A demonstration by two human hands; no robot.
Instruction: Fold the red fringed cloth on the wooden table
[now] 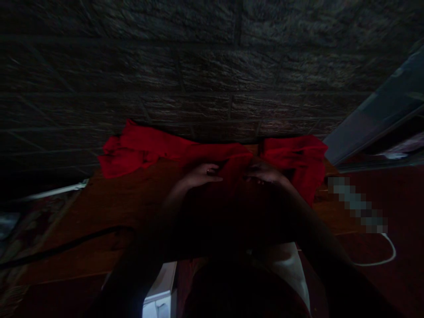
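Observation:
A red cloth lies spread across the far part of a brown wooden table, against a dark brick-patterned wall. My left hand rests on the cloth near its middle, fingers curled inward, with a ring showing. My right hand sits just to the right of it on the same cloth, fingers bent down onto the fabric. The two hands are close together. The scene is very dark, so I cannot make out how firmly the fabric is gripped.
A dark cable runs over the table's left side. A white cord loops at the right on a dark red surface. A pale slanted panel stands at the right. A white object sits below the table's near edge.

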